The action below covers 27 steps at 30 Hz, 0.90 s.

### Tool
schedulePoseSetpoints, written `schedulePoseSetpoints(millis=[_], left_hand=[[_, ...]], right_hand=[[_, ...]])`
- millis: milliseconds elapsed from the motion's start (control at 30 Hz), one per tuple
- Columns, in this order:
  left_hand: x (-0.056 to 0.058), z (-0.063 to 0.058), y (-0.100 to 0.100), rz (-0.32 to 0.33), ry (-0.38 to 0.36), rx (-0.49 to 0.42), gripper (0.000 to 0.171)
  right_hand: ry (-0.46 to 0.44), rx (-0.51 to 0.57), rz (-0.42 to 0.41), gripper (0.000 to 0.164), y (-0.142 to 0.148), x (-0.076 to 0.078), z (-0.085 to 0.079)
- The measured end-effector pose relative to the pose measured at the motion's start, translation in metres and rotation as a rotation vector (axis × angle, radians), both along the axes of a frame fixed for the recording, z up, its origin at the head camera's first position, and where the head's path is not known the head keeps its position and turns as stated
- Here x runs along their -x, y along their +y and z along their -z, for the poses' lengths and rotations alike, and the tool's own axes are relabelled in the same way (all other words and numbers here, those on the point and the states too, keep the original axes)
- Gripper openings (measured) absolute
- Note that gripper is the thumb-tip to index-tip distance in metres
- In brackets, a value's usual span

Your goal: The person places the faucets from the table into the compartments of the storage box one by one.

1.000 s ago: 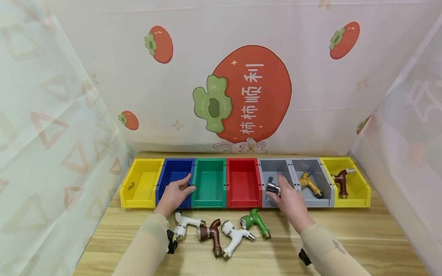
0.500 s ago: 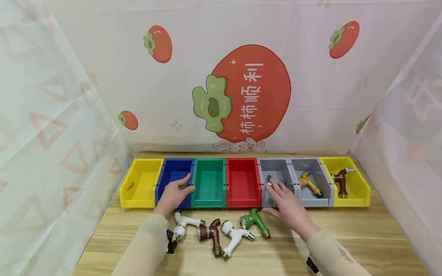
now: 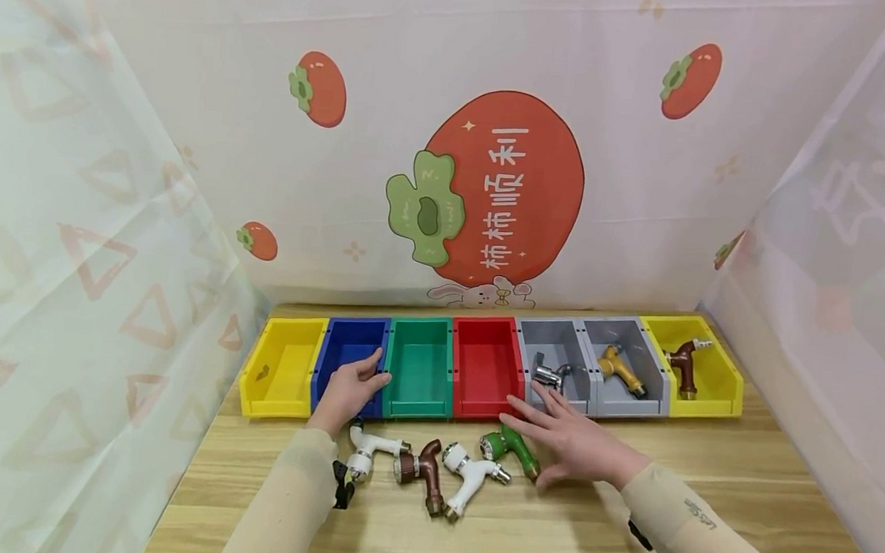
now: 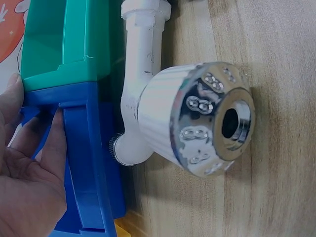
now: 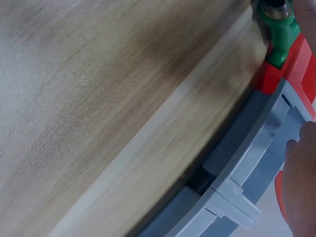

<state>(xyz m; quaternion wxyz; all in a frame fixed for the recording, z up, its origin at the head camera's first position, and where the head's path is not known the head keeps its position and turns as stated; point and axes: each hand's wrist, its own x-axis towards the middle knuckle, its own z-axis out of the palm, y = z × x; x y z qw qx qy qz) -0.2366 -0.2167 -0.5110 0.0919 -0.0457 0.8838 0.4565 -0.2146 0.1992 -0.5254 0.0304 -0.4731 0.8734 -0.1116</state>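
My left hand [image 3: 348,393] rests at the blue bin [image 3: 353,330], its fingertips against the wall beside the green bin [image 3: 417,392]. In the left wrist view a white tap [image 4: 140,113] with a chrome-capped knob lies on the table close in front of these bins. Fingers spread, my right hand [image 3: 580,444] hovers palm down over the green tap [image 3: 490,444], partly covering it. Its fingertips overlap the front of the red bin [image 3: 486,371]. Behind them, a chrome tap [image 3: 548,375] lies in the left grey bin [image 3: 552,331].
Beside the green tap lie a second white tap [image 3: 471,477] and a brown tap [image 3: 425,469]. The right grey bin [image 3: 653,404] holds a yellow tap [image 3: 619,371]; the right yellow bin [image 3: 723,391] holds another brown tap [image 3: 684,366]. The left yellow bin [image 3: 288,364] ends the row.
My right hand has let go of the chrome tap, left it in the left grey bin, and moved back and left to above the green tap. The left hand has stayed put.
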Motion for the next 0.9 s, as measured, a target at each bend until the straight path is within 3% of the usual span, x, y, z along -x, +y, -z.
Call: schedulePoseSetpoints(millis=[267,600,900], left_hand=[[0.001,0.0,0.0,0.003,-0.003,0.001,0.064],[0.0,0.0,0.0,0.001,0.012,-0.007,0.062],[0.0,0.001,-0.001,-0.007,0.002,-0.03,0.063]], right_hand=[[0.113,-0.041,-0.09,0.11,-0.002,-0.003,0.007],[0.105,-0.08,-0.161,0.099,-0.001,-0.007,0.02],[0.106,-0.071,-0.16,0.095,0.001,-0.013,0.017]])
